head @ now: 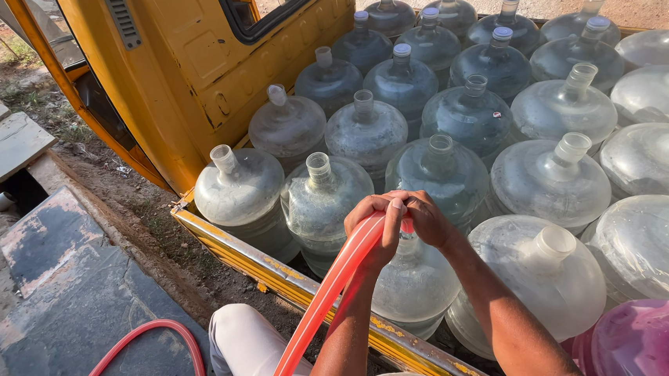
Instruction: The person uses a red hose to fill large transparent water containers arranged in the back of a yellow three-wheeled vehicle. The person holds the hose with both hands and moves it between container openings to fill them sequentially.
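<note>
Both hands, left hand [375,222] and right hand [427,216], grip the red hose [327,297] closed, its end held at the mouth of the jug [416,284] just below. Beyond them stand many clear jugs [465,111] (contents hard to judge), so most seem left

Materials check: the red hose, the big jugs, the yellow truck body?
Red hose: flexible, glossy plastic or rubber, likely PVC; it bends smoothly and glows translucent in the sun. Jugs: clear rigid plastic, hazy and scuffed, so you see through the walls. Purple jug: same kind, tinted. Truck body: painted sheet metal, pressed panels, with chipped paint and rust on the bed rail.
</note>
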